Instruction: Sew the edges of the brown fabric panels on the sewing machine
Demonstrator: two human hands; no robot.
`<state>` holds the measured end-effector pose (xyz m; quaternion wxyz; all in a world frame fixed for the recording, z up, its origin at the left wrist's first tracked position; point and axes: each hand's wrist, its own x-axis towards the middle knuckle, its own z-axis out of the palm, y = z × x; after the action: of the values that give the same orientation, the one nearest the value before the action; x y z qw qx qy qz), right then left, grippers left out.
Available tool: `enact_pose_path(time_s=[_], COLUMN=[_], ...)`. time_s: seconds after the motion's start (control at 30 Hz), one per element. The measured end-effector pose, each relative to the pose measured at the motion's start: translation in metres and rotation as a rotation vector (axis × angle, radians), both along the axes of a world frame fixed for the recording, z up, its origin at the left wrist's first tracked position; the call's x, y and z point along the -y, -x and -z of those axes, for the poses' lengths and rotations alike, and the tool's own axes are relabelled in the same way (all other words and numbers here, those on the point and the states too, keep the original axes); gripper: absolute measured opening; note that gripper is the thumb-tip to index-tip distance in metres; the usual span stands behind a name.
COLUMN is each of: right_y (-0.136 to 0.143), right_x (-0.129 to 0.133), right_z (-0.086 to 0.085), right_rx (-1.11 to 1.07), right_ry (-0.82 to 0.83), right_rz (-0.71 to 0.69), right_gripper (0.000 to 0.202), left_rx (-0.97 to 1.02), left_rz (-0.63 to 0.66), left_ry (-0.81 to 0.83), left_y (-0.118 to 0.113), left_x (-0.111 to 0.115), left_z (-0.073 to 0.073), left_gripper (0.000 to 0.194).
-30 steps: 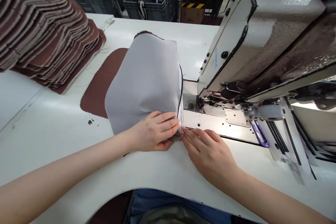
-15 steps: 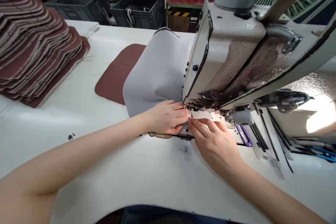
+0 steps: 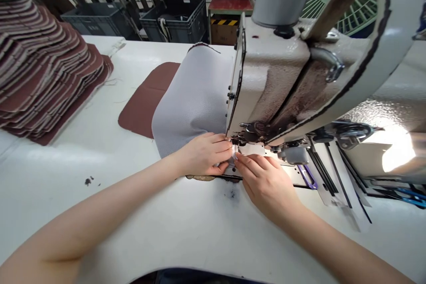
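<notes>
Fabric (image 3: 191,108), grey, lies on the worktop (image 3: 149,222) in the head view, its edge now beneath the sewing machine (image 3: 259,84), not beside it as a second ago; it seems lined up. Left hand (image 3: 209,155) and right hand (image 3: 269,179) curl there; whether either grip pinches is hidden.

Two grey crates (image 3: 179,31) (open-topped) sit left of a red-topped stand (image 3: 229,4).

The left hand (image 3: 211,154) and right hand (image 3: 268,182) are bare, like both forearms (image 3: 129,199); dark blue clothing (image 3: 193,277) shows below.
</notes>
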<state>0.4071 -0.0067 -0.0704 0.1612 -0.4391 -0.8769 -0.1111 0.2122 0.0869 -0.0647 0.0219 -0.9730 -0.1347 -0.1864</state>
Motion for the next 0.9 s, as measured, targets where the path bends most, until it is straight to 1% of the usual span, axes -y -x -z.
enact_pose_path(time_s=[0.1, 0.2, 0.33, 0.57, 0.73, 0.9], right_y=[-0.0001, -0.0004, -0.0004, 0.0027, 0.0032, 0.0035], right_x=[-0.0015, -0.0036, -0.0060, 0.0013, 0.0018, 0.0004], right_z=[0.0001, 0.0006, 0.0022, 0.0041, 0.0032, 0.0031], right_rx=[-0.018, -0.021, -0.009, 0.012, -0.006, -0.004], right_ry=[-0.014, -0.032, -0.061, 0.029, 0.014, 0.000], right_rz=[-0.018, -0.019, -0.006, -0.003, -0.003, 0.003], right_gripper=[0.031, 0.031, 0.031, 0.032, 0.031, 0.031], left_rx=[0.000, -0.005, -0.018, -0.022, -0.023, -0.011], left_rz=[0.018, 0.024, -0.002, 0.031, 0.039, 0.041], left_ry=[0.036, 0.034, 0.053, 0.054, 0.035, 0.012], left_y=[-0.0001, -0.0002, 0.0004, 0.0047, 0.0046, 0.0035], left_x=[-0.0011, -0.0043, -0.0088, -0.0030, -0.0018, -0.0028], left_z=[-0.0016, -0.0010, 0.0009, -0.0037, -0.0036, -0.0027], left_gripper=[0.017, 0.016, 0.015, 0.014, 0.012, 0.016])
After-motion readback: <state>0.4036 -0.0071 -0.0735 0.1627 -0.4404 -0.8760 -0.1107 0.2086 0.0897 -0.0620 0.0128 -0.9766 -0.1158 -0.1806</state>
